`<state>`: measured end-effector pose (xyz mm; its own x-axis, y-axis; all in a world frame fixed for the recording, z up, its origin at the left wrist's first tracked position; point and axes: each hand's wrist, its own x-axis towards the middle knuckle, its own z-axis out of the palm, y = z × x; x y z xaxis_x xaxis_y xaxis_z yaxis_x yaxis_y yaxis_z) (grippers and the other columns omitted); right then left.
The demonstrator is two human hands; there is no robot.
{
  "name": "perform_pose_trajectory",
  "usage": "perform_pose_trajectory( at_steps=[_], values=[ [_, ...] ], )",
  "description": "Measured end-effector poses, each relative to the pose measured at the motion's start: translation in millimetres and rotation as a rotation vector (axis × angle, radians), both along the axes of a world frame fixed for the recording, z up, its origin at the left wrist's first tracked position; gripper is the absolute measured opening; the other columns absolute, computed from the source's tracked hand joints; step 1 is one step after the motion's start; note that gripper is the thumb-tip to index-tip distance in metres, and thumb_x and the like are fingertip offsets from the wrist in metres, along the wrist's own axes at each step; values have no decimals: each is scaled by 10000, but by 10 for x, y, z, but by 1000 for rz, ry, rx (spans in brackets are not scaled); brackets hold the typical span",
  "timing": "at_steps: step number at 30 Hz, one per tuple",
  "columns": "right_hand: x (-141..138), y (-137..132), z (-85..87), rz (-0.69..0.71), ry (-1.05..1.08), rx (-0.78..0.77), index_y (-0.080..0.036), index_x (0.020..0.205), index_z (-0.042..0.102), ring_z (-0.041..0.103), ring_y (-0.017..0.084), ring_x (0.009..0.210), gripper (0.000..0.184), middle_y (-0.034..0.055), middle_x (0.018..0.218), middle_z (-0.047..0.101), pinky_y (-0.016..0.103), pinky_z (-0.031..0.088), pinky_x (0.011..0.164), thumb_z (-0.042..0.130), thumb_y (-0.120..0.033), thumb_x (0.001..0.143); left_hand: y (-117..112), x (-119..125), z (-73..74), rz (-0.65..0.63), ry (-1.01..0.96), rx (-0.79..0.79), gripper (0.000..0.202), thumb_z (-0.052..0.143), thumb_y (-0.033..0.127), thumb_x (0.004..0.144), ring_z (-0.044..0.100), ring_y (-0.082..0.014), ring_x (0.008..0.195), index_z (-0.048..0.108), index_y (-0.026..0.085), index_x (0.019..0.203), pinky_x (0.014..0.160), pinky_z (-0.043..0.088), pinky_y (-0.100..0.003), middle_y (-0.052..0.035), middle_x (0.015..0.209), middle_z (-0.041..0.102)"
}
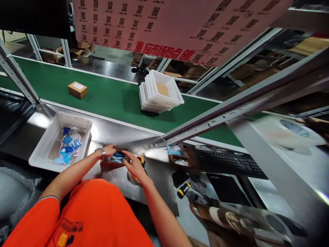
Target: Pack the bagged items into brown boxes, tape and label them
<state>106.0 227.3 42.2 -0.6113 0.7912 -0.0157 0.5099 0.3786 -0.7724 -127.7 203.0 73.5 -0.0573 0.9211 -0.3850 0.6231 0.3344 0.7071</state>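
A small open cardboard box [113,165] sits on the metal bench in front of my body, with blue and clear plastic packets [117,157] inside. My left hand [110,150], a watch on its wrist, grips the box at its far left edge. At the right side, my right hand [134,166] has its fingers over the rim, holding that edge. Part of a tape dispenser [141,160] with orange and black parts shows beside and beneath my right hand. To the left stands a white plastic basket [38,154] holding several blue packets [67,149].
Beyond the bench runs a green conveyor belt [110,106], carrying a closed carton [77,90] and stacked white baskets [151,97]. A keyboard [228,160] and a yellow-black roll-like tool [183,190] lie right. Metal posts and a pink code sheet [174,20] hang close overhead.
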Motion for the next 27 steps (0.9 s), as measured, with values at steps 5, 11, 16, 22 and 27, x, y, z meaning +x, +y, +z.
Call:
perform_pose_trajectory(
  at_steps=[5,11,16,22,27],
  values=[
    [-130,-37,-77,176,-73,9,-193,1347,862,714,376,1455,436,206,1530,763,581,545,1285,612,-451,1101,-196,-219,52,-33,-133,81,674,542,64,894,763,-241,1200,688,96,1551,1080,614,-334,-156,1456,792],
    [-292,-13,-186,317,-136,70,-200,1388,851,736,352,1427,481,188,1476,800,570,571,1266,519,-453,1149,-585,-801,9,23,-47,214,702,567,10,915,738,-253,1307,665,141,1598,1165,618,-404,-162,1544,739],
    [-533,24,-158,363,-49,89,-181,1390,838,773,378,1350,445,217,1448,802,623,607,1216,571,-394,1106,-1163,-1811,-94,178,324,114,789,825,35,855,467,-399,1631,602,72,1611,1381,372,-581,-264,1759,501],
    [-1432,-66,-39,471,123,116,-237,1449,791,782,340,1303,413,167,1422,803,581,638,1167,609,-331,1091,-1738,-2356,-445,33,619,-291,1439,1122,106,522,159,-648,1705,428,187,1781,1310,306,-810,-315,1921,75],
    [-2461,-257,-192,620,-107,112,-192,1687,568,654,336,1494,691,211,1661,645,550,537,1281,689,-189,1006,-1741,-2321,-677,-80,671,-276,1188,1009,129,755,326,-498,1720,446,247,1794,1333,428,-588,-254,1921,209]
  ],
)
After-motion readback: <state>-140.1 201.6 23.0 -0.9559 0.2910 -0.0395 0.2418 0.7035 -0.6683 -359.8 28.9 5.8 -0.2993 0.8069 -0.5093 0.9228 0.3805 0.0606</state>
